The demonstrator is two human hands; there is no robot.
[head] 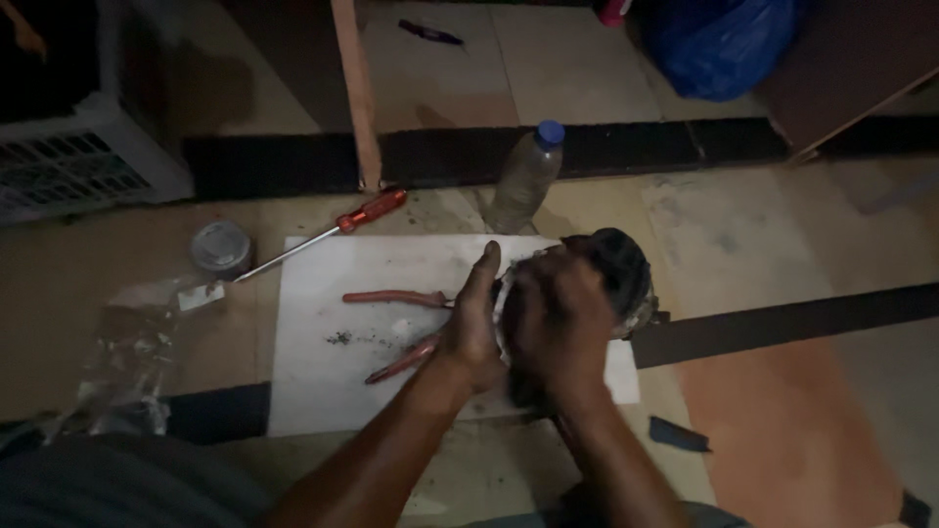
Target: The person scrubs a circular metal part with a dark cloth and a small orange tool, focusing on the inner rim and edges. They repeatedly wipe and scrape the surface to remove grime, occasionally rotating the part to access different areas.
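Note:
Both my hands grip a dark round motor-like part (624, 269) over a white sheet (323, 391) on the floor. My left hand (471, 318) clasps its left side with the thumb pointing up. My right hand (556, 328) covers its near face, hiding much of it. Red-handled pliers (396, 298) lie on the sheet just left of my left hand, their jaws hidden behind it.
A red-handled screwdriver (337, 228) lies at the sheet's far left corner, beside a small round tin (221, 246). A plastic bottle with a blue cap (527, 176) stands behind the sheet. A crumpled clear plastic bag (127, 357) lies left; a wooden post (357, 93) rises behind.

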